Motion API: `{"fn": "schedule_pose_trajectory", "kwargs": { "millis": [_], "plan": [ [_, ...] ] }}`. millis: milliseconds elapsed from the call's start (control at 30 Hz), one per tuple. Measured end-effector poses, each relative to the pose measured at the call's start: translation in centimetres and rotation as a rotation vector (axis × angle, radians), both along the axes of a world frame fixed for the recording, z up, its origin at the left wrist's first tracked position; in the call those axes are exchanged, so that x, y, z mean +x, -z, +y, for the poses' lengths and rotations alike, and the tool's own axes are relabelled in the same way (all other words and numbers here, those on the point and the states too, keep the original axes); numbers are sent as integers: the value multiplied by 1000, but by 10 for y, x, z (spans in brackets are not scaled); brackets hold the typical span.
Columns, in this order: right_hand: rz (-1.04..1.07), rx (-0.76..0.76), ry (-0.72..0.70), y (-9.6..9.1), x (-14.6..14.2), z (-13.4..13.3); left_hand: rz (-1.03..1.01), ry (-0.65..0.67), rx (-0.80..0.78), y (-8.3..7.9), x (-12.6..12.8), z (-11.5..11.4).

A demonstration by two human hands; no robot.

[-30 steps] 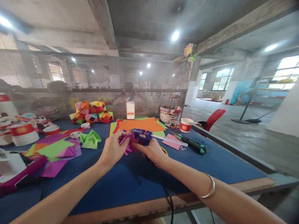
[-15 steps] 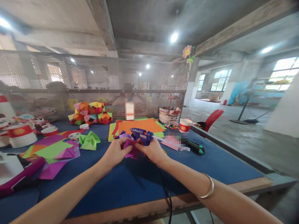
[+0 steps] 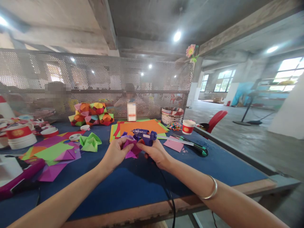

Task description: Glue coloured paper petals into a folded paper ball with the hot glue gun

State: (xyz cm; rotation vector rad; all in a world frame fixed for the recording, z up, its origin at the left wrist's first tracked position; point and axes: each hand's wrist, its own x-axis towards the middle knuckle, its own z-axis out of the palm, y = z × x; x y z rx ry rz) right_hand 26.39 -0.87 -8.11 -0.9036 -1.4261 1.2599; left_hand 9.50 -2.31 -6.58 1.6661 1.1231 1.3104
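Pinched in my left hand (image 3: 117,152) is a folded purple paper piece (image 3: 132,150), held above the blue tabletop (image 3: 114,193). My right hand (image 3: 156,152) is wrapped round a blue hot glue gun (image 3: 144,136), whose nozzle points left just over the paper. A clear glue stick (image 3: 173,139) sticks out of the gun's back end, and a black cord (image 3: 169,190) trails down over the table's front edge. The right fingertips also lie close to the paper; whether they press on it I cannot tell. Behind the gun lies a stack of coloured sheets (image 3: 140,127).
Left are a green folded paper (image 3: 91,142), loose purple and green sheets (image 3: 53,154) and paper cups (image 3: 20,136). Paper balls (image 3: 91,114), a phone (image 3: 131,111) and a basket (image 3: 172,116) stand along the back. Right lie a pink square (image 3: 174,144) and a green-black utility knife (image 3: 198,148).
The purple paper has turned a little, and more of its face shows between my hands. The glue gun has shifted slightly to the right, still in my right hand.
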Motion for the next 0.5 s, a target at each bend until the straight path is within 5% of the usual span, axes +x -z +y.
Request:
{"fn": "schedule_pose_trajectory", "kwargs": {
  "millis": [500],
  "plan": [
    [-21,50,3,-5,-1,-5,-48,5,-52,4,0,0]
  ]
}}
